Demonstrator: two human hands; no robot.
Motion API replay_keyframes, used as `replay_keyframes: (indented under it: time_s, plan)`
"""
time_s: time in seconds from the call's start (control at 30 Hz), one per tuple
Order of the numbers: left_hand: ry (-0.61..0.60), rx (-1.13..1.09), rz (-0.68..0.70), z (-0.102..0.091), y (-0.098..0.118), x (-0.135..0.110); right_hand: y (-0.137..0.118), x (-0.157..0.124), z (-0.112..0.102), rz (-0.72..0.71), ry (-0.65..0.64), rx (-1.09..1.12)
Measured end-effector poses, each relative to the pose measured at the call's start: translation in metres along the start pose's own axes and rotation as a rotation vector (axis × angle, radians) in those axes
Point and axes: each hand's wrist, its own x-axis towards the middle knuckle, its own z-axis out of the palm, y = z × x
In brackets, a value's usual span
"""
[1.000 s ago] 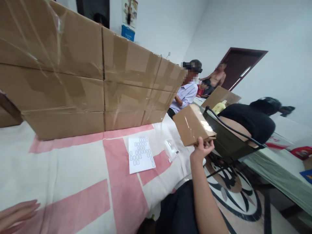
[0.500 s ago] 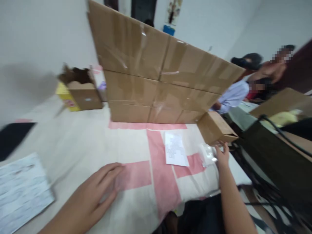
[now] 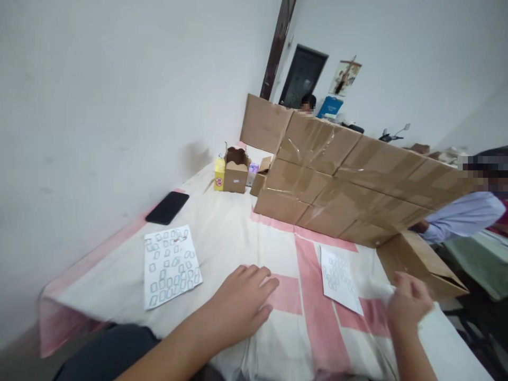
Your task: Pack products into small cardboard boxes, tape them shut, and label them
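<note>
My left hand (image 3: pixel 248 299) lies palm down on the cloth-covered table (image 3: pixel 273 338), fingers loosely stretched out, with nothing in it. At the right, my right hand (image 3: pixel 410 301) is blurred, its fingers curled in just in front of a cardboard box (image 3: pixel 420 259). What those fingers hold, if anything, I cannot make out. Between the hands, nearer the right one, is a white sheet (image 3: pixel 341 278) with small drawn shapes. Left of my left hand lies another white sheet (image 3: pixel 170 267) covered in small outlined boxes.
A tall cardboard partition (image 3: pixel 341 180) stands across the table. Along the wall side are a black phone (image 3: pixel 167 207), a small open carton (image 3: pixel 236 177) and a yellow package (image 3: pixel 219 174). A person's sleeve (image 3: pixel 464 217) shows beyond the partition at the right.
My view has turned left, so the table things appear further right. My right hand's fingers have curled in, and the clear plastic bag beside it no longer shows plainly. My left hand stays open.
</note>
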Motion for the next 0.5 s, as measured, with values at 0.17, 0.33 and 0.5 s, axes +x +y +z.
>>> replay_keyframes:
  time_s: [0.17, 0.33, 0.5]
  plan:
    - [-0.085, 0.027, -0.082, 0.007, -0.011, -0.001, -0.084, -0.062, 0.114, -0.193, -0.470, 0.191]
    - [-0.053, -0.071, -0.171, 0.014, -0.041, 0.014, -0.170, -0.110, 0.244, -0.387, -0.855, 0.337]
    - [0.107, -0.099, -0.342, 0.008, -0.104, 0.034, -0.211, -0.137, 0.351, -0.300, -0.942, 0.304]
